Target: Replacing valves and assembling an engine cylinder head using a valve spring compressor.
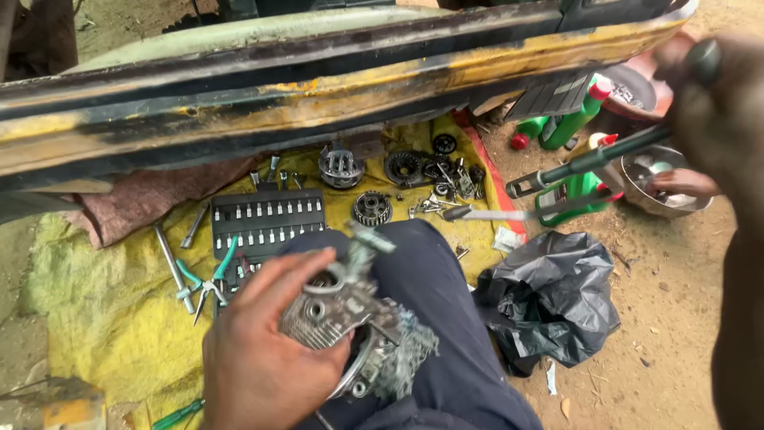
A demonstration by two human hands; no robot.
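1. The right hand [720, 103] is blurred and cut off by the frame's right edge; its fingers are clenched around a dark-handled tool [585, 163] whose shaft slants down and left to a small square end. Whether that end touches anything cannot be told.

2. Another person's hand [683, 183] shows only in part behind it, reaching into a metal bowl [637, 187]; the bowl's contents are too small to make out.

3. The left hand [263, 350] is seen from the back, its fingers wrapped over a finned metal engine part [350, 318], so much of that part's near side is hidden.

4. The engine part sits on the person's lap, over dark blue trousers [446, 318]. It is grey, grimy cast metal with fins, round openings and a ragged, dirty lower edge.

5. Beyond the knee, a socket set tray [267, 219], green-handled pliers [211, 279] and loose gears [372, 209] lie on a yellow cloth [103, 310].

6. A worn yellow-and-black beam [318, 87] crosses the top, hiding the ground behind it.

7. A crumpled black plastic bag [549, 299] lies on the dirt to the right, near green bottles [577, 119].
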